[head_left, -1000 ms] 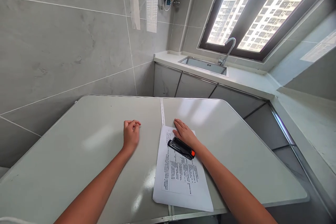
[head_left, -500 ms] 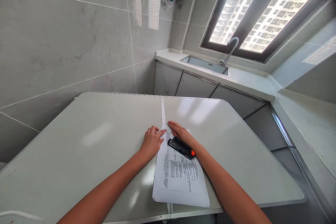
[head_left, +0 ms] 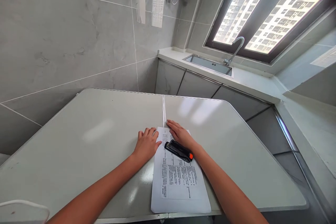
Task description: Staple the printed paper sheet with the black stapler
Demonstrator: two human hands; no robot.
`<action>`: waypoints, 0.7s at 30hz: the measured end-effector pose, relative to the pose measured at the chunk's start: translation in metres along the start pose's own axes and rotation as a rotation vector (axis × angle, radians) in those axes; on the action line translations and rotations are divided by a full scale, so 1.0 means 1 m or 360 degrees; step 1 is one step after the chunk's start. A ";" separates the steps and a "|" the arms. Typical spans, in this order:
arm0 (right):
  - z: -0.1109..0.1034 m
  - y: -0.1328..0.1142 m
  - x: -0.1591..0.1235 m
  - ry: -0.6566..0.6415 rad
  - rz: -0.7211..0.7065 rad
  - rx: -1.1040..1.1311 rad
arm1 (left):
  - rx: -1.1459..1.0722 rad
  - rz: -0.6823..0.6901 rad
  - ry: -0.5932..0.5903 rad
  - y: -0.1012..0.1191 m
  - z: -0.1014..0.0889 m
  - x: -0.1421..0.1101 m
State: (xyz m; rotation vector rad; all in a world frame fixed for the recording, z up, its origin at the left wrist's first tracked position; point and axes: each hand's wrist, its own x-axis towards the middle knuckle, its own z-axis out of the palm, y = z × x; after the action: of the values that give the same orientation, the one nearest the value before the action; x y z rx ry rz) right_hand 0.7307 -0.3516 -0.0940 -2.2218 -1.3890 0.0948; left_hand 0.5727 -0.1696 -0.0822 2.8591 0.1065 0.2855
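Note:
Printed sheets of paper (head_left: 181, 190) lie on the table, with their near edge close to the table's front edge. On top of them rests a black stapler (head_left: 178, 151) with an orange end, slanting beside my right wrist. My right hand (head_left: 181, 134) lies flat over the paper's far right corner, fingers stretched out to the left and holding nothing. At the paper's upper left edge, my left hand (head_left: 146, 143) rests palm down, its fingers bent but apart and the thumb pointing at the sheets. Whether several sheets are stacked cannot be made out.
The pale folding table (head_left: 105, 168) has a seam down its middle. Behind it runs a counter (head_left: 249, 79) with a sink (head_left: 208, 63) and a faucet (head_left: 236, 50) under a window. A white curved object (head_left: 23, 203) pokes in at the lower left.
My left hand has drawn back to the left, off the paper's upper part. The paper and stapler sit slightly nearer to me. My right hand stays at the far corner.

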 end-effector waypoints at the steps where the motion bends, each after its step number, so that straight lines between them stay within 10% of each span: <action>1: 0.002 0.000 0.002 -0.0048 -0.0041 -0.0022 | 0.0018 -0.0018 0.0011 -0.003 0.000 -0.001; 21: 0.049 -0.053 0.094 -0.0176 -0.0220 -0.0070 | -0.0280 -0.0053 -0.0060 -0.097 -0.040 -0.022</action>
State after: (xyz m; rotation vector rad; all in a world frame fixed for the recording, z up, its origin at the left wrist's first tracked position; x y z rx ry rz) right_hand 0.7160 -0.2344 -0.0927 -2.1772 -1.6149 0.1416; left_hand 0.5388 -0.0681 -0.0742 2.6841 0.1160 0.2228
